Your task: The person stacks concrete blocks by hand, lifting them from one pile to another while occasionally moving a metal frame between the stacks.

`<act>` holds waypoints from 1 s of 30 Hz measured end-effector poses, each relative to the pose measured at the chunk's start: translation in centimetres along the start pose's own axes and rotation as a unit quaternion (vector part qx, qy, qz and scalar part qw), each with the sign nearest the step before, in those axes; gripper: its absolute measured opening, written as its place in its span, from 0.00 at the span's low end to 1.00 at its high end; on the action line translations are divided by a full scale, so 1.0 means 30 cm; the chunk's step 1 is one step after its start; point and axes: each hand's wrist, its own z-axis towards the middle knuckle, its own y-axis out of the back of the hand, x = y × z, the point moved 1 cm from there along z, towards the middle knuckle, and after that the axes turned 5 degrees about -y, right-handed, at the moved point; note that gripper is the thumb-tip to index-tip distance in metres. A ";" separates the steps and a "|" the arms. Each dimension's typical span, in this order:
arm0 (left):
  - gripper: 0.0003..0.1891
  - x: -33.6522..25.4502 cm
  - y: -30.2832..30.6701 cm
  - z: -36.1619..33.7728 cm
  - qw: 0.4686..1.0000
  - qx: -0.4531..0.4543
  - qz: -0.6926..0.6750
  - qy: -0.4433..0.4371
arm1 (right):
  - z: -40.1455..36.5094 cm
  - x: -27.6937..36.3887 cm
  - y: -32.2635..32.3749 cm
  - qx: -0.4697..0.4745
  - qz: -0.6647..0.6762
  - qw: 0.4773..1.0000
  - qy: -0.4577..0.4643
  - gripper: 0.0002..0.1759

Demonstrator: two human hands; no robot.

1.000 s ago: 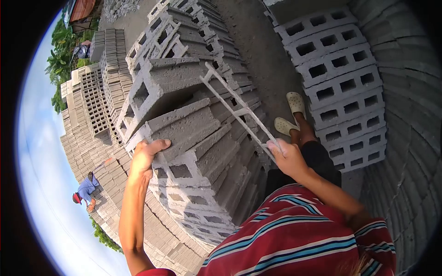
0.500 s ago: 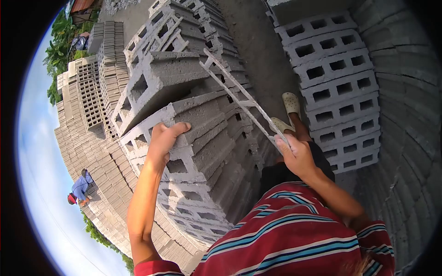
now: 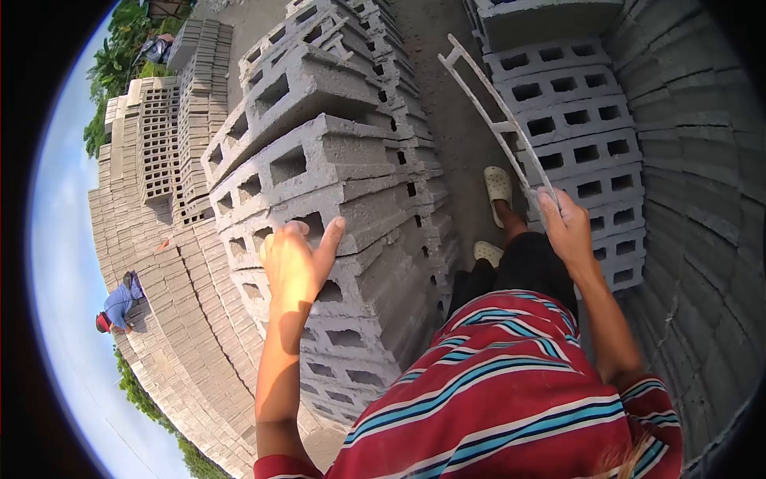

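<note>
My left hand [image 3: 297,259] is in front of the holed face of a stacked hollow concrete block [image 3: 351,214], thumb raised apart from the partly curled fingers, nothing held in it. My right hand [image 3: 565,227] is closed around the lower end of a thin, grey, ladder-shaped frame [image 3: 503,126] with a few crossbars. The frame slants up and away, overlapping the gap between two block stacks in this view. Just beyond my left hand, a tilted hollow block [image 3: 315,88] rests on the pile, leaving a dark wedge-shaped gap beneath it.
Another stack of hollow blocks [image 3: 586,152] rises at the right, beside a grey wall-like stack [image 3: 694,207]. Between the stacks runs a dirt path [image 3: 447,104], where my feet in clogs [image 3: 498,186] stand. A person [image 3: 121,303] bends over a wide block pile [image 3: 179,319] at far left.
My left hand has come off the block's top edge and moved lower, its thumb now lifted. My right hand has swung the ladder-shaped frame to the right, away from the left stack.
</note>
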 end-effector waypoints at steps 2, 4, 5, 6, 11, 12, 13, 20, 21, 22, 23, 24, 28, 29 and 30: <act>0.41 0.025 -0.055 0.011 0.996 0.085 0.039 -0.004 | -0.064 0.005 -0.004 0.000 -0.010 1.000 -0.005 0.15; 0.45 0.027 -0.113 0.037 0.996 0.090 -0.018 0.022 | -0.109 0.014 0.008 0.001 -0.012 1.000 -0.004 0.15; 0.47 0.018 -0.137 0.044 0.993 0.099 -0.047 0.034 | -0.145 0.020 0.004 0.007 -0.006 1.000 -0.008 0.15; 0.49 -0.016 -0.118 0.042 0.991 0.108 -0.065 0.045 | -0.185 0.022 0.000 0.015 -0.002 1.000 -0.015 0.15; 0.52 -0.025 -0.092 0.062 0.976 0.164 -0.112 0.091 | -0.261 -0.001 -0.044 0.061 0.000 0.998 -0.013 0.16; 0.53 -0.021 -0.102 0.071 0.973 0.167 -0.119 0.105 | -0.264 -0.013 -0.062 0.070 0.003 0.998 -0.010 0.15; 0.51 -0.027 -0.112 0.079 0.972 0.144 -0.135 0.124 | -0.254 -0.023 -0.078 0.077 0.010 0.997 -0.008 0.15; 0.26 -0.032 -0.159 0.099 0.940 0.109 -0.267 0.182 | -0.151 -0.105 -0.152 0.144 -0.017 0.989 -0.014 0.13; 0.24 -0.030 -0.158 0.097 0.925 0.119 -0.306 0.190 | -0.150 -0.118 -0.153 0.153 -0.003 0.988 -0.022 0.13; 0.21 -0.027 -0.157 0.094 0.909 0.128 -0.343 0.199 | -0.149 -0.128 -0.152 0.146 -0.001 0.989 -0.025 0.13; 0.20 -0.022 -0.157 0.093 0.886 0.145 -0.387 0.211 | -0.157 -0.136 -0.147 0.141 -0.001 0.990 -0.027 0.12; 0.19 -0.030 -0.145 0.098 0.860 0.159 -0.430 0.222 | -0.161 -0.140 -0.144 0.134 -0.001 0.991 -0.029 0.12; 0.17 -0.076 -0.062 0.097 0.867 0.175 -0.388 0.260 | -0.148 -0.140 -0.130 0.135 0.001 0.991 -0.026 0.13; 0.19 -0.061 -0.044 0.093 0.881 0.163 -0.338 0.289 | -0.145 -0.128 -0.129 0.142 0.004 0.989 -0.031 0.13; 0.19 -0.047 -0.024 0.090 0.865 0.173 -0.384 0.272 | -0.142 -0.113 -0.126 0.147 0.006 0.989 -0.034 0.13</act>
